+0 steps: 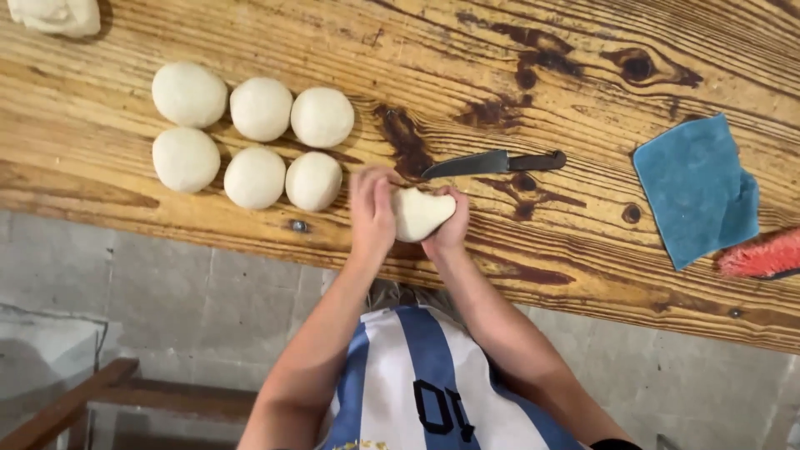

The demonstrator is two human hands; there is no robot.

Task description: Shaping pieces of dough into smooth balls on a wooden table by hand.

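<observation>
**A plain dough-making corner, more home kitchen or small bakery than shop floor**

We take this for a simple place where dough is worked by hand. The landmark is the long wooden counter point(583, 50), rough-grained, knotted and dark-stained. On the counter, toward its left end, we see six dough balls point(254, 137) set in two neat rows; a larger lump of dough point(54, 15) lies at the counter's far left corner. Near the counter's middle lies a dark-handled knife point(492, 162), and toward its right end a folded blue cloth point(696, 192) beside a red brush point(762, 257). Below the counter's near edge we see bare grey concrete floor point(183, 308) and part of a wooden chair or stool point(100, 392).
</observation>
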